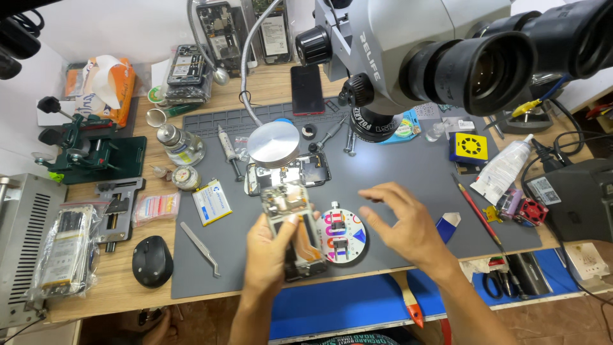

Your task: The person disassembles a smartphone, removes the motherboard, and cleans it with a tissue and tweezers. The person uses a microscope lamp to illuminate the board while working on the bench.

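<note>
One grey mat (408, 172), wooden bench (121, 281)

Bright even light, blurred microscope (447, 51), warped edges

On the table (128, 291) lies a work mat (408, 172), and a second opened phone (287, 172) rests on it just behind the opened phone (297, 233) in the left hand (271, 246). The round disc (343, 235) lies on the mat between both hands, the right hand (405, 223) above its right side. Tweezers (201, 249) lie left of the left hand, the computer mouse (152, 260) further left off the mat.
</note>
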